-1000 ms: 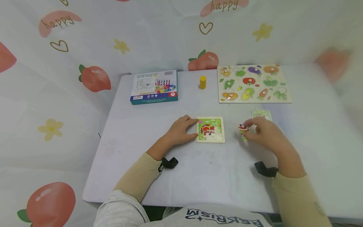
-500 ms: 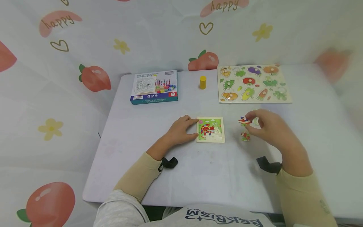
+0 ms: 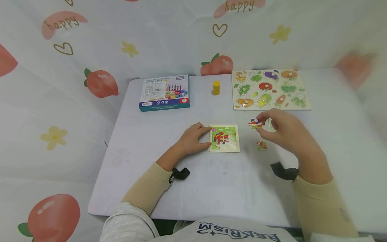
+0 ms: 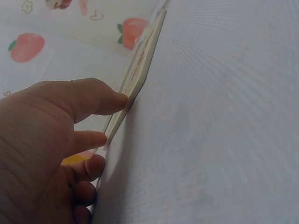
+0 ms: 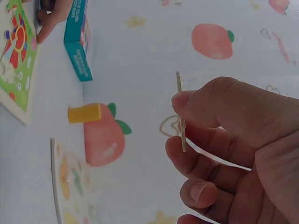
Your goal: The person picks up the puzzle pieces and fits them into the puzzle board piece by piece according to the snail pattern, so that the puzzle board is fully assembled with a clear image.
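My left hand rests beside a small square jigsaw puzzle board, thumb and index fingertips touching its left edge. A red snail picture on green partly fills the wooden frame; its lower right is bare. My right hand pinches a jigsaw piece, red, white and blue with a green edge, between thumb and fingers above the table. In the right wrist view the jigsaw piece shows edge-on. Another jigsaw piece with red mushrooms lies on the table below that hand. A greenish piece is mostly hidden behind the right fingers.
A boxed bead set lies at the back left of the white table. Near the back middle stands a yellow cylinder. A vegetable peg puzzle board lies at the back right, before a fruit-print cloth backdrop.
My right hand has lifted the jigsaw piece away from the mushroom piece, farther back and slightly left, uncovering the mushroom piece. The left hand and the puzzle board have stayed put.
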Action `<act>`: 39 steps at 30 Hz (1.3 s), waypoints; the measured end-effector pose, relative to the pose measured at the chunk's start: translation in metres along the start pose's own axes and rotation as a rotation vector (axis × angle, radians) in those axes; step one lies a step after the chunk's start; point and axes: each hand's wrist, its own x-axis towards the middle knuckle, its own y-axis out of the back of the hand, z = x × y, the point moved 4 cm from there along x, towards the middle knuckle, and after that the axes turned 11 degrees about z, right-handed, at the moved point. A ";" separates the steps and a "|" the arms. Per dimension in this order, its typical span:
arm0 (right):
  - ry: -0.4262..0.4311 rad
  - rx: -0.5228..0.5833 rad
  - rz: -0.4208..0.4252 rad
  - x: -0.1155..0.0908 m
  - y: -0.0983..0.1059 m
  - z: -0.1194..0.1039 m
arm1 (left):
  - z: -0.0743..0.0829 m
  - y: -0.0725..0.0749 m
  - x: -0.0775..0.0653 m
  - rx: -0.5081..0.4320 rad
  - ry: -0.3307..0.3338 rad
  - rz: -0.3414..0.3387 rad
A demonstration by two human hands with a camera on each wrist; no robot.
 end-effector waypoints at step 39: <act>0.061 0.013 -0.181 0.018 -0.056 -0.037 | -0.003 -0.002 0.000 0.022 0.015 -0.006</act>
